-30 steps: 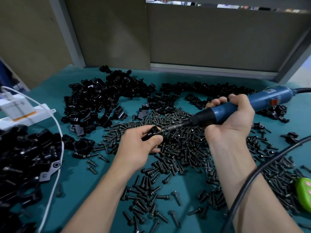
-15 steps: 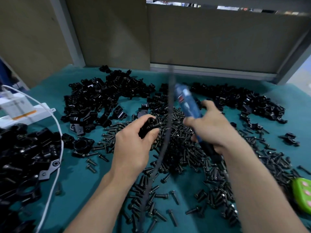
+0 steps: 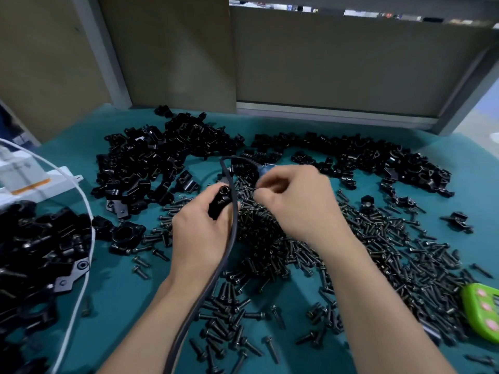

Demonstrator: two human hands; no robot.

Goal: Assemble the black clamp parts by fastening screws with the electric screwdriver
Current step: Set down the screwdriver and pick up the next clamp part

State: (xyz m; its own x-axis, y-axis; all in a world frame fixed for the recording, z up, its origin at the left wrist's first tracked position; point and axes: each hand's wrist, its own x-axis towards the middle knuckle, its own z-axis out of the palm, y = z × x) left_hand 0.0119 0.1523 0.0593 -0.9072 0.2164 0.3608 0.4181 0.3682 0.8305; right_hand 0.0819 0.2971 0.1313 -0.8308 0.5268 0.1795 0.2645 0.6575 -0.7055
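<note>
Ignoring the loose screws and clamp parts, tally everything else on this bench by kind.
Electric screwdriver: 1, in the right hand
Cables: 2, one black, one white
White power strip: 1
Green gadget: 1
Total: 5
Not counted: the clamp part in the left hand.

The electric screwdriver no longer lies level with its bit at the clamp part. It has swung round, and only its blue rear end shows past the curled fingers of the right hand, which has come down over the screw pile. Its black cable now loops across the left hand and runs down to the near edge. The clamp part's hole now faces up.
</note>
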